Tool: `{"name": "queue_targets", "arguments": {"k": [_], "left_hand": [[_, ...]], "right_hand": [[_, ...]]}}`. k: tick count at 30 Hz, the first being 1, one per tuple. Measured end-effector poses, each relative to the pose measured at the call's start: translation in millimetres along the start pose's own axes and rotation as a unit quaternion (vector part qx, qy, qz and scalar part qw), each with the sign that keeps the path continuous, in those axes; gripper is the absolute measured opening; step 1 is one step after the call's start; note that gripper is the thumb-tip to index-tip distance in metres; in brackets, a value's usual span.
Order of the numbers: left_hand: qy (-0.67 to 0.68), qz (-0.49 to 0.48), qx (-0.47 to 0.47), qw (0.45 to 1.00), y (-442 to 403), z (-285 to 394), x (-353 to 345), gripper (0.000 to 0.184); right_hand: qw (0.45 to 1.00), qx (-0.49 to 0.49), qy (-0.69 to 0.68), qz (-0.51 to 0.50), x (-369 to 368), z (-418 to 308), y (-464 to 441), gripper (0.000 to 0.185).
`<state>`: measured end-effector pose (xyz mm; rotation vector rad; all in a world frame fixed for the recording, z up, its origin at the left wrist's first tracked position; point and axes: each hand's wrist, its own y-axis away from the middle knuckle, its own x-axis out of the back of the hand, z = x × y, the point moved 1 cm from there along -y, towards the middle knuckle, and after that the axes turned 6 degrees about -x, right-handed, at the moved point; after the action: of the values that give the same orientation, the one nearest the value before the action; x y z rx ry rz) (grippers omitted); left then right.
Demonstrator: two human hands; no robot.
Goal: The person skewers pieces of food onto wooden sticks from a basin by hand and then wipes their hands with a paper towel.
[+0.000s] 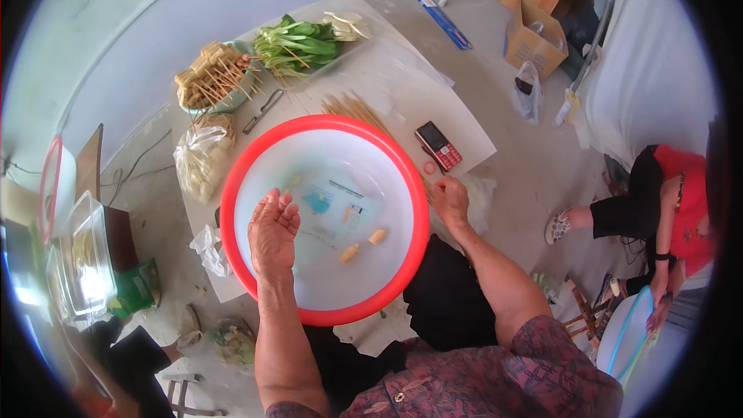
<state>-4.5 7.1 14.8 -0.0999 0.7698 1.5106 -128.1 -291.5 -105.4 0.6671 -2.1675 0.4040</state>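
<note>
left hand [274, 234] over red-rimmed basin [420, 217]

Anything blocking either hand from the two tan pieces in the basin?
For the left hand, nothing visible: only the floor of the basin shows between it and the two tan pieces. For the right hand, the basin's red rim stands between, just left of that hand.

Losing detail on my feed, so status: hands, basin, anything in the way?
Left hand over the basin, right hand beside it; both grips unclear. Small tan pieces inside. Phone lies alongside, nothing visibly blocking.
</note>
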Motion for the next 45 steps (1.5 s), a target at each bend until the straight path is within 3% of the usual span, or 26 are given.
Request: {"name": "queue_targets", "arguments": {"k": [7,9,10,12,17,19,21,23,25,26,28,30,33,34,35,36,37,39,40,42,45], "left_hand": [[0.002,-0.022,-0.022,1.000,2,5,6,0.025],[-0.029,-0.068,-0.044,0.996,7,8,2,0.033],[-0.024,-0.056,-0.049,0.997,10,9,2,0.033],[-0.054,-0.110,-0.064,0.990,14,14,1,0.035],[0.044,-0.110,-0.065,0.991,10,22,22,0.036],[0.140,-0.120,-0.061,0.981,10,23,26,0.035],[0.202,-0.100,-0.063,0.972,10,27,29,0.032],[0.218,-0.082,-0.048,0.971,9,30,29,0.031],[0.192,-0.100,-0.037,0.976,10,25,24,0.030],[0.172,-0.124,-0.040,0.977,10,23,20,0.030],[0.169,-0.130,-0.018,0.977,13,16,14,0.029],[0.178,-0.156,-0.003,0.972,10,8,11,0.032],[0.140,-0.117,0.004,0.983,12,6,0,0.038],[0.097,-0.115,-0.001,0.989,10,3,1,0.052],[0.095,-0.110,0.000,0.989,8,1,1,0.052],[0.076,-0.039,-0.014,0.996,8,-1,-1,0.057],[0.057,0.032,-0.028,0.997,9,-2,-3,0.062],[0.035,0.057,-0.049,0.997,0,0,8,0.067],[0.036,0.085,-0.058,0.994,-3,3,12,0.064],[0.058,0.116,-0.061,0.990,-6,7,16,0.054],[0.043,0.102,-0.062,0.992,-7,3,17,0.043]], "right_hand": [[0.993,0.044,-0.103,0.048,64,-30,10,0.006],[0.971,0.212,-0.111,0.019,92,-61,24,0.007],[0.969,0.222,-0.111,0.008,102,-76,32,0.007],[0.936,0.339,-0.078,-0.058,116,-109,47,0.009],[0.893,0.443,-0.042,-0.065,124,-148,51,0.009],[0.935,0.313,-0.144,-0.089,125,-154,48,0.013],[0.937,0.117,-0.290,-0.156,124,-173,55,0.027],[0.870,0.031,-0.400,-0.285,105,-181,61,0.040],[0.811,0.039,-0.444,-0.378,83,-192,71,0.042],[0.812,0.029,-0.444,-0.379,73,-201,74,0.042],[0.711,0.015,-0.546,-0.442,59,-215,80,0.035],[0.711,0.015,-0.534,-0.457,45,-218,74,0.032],[0.722,0.035,-0.503,-0.473,39,-222,69,0.034],[0.758,0.075,-0.513,-0.395,42,-222,63,0.034],[0.787,0.115,-0.520,-0.312,46,-220,57,0.035],[0.805,0.153,-0.531,-0.215,50,-216,48,0.031],[0.806,0.147,-0.531,-0.216,58,-206,41,0.031],[0.837,0.181,-0.489,-0.166,74,-189,31,0.030],[0.836,0.178,-0.490,-0.170,77,-187,33,0.030],[0.905,0.135,-0.326,-0.237,79,-182,41,0.028],[0.898,0.195,-0.239,-0.315,74,-180,55,0.026]]}}
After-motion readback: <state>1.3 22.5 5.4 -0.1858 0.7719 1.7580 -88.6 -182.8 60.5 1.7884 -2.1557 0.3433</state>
